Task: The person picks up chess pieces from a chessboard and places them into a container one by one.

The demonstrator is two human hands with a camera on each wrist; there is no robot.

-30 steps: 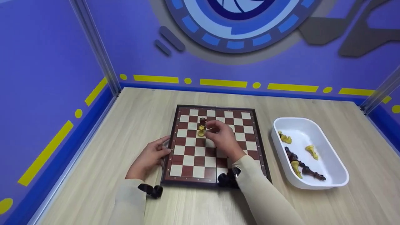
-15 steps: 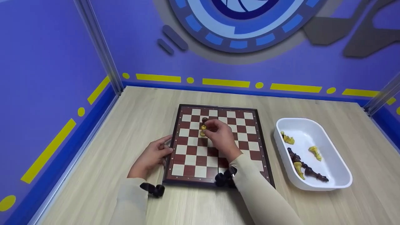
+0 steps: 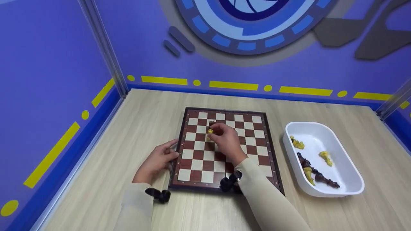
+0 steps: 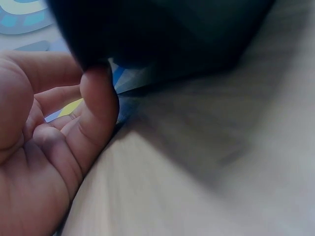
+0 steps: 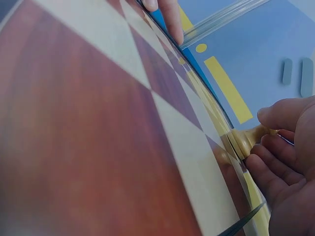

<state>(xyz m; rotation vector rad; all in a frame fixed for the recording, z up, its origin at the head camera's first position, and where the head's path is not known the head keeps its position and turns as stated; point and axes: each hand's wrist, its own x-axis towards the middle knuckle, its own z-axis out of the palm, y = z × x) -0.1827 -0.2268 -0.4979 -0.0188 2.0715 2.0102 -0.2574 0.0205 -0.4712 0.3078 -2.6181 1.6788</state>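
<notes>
My right hand (image 3: 227,140) pinches a yellow chess piece (image 3: 210,131) between thumb and fingers, over the upper left part of the chessboard (image 3: 213,165). In the right wrist view the round base of this yellow piece (image 5: 241,142) is at the board's surface; its top is partly hidden by the fingers. Just behind it stands a dark brown chess piece (image 3: 211,123), partly covered. My left hand (image 3: 156,160) touches the board's left edge with its thumb and index finger. The left wrist view shows its other fingers bent beside the dark board side (image 4: 157,34).
Right of the board stands a white tray (image 3: 354,170). Several yellow and dark brown chess pieces lie in it, among them a yellow piece (image 3: 325,158) on its side. Blue panels (image 3: 154,61) border the wooden table (image 3: 151,109) at the back and left.
My right hand has shifted slightly left and covers more of the yellow chess piece. The piece stays at about the same spot on the board. My left hand keeps its place; the head view shifts slightly.
</notes>
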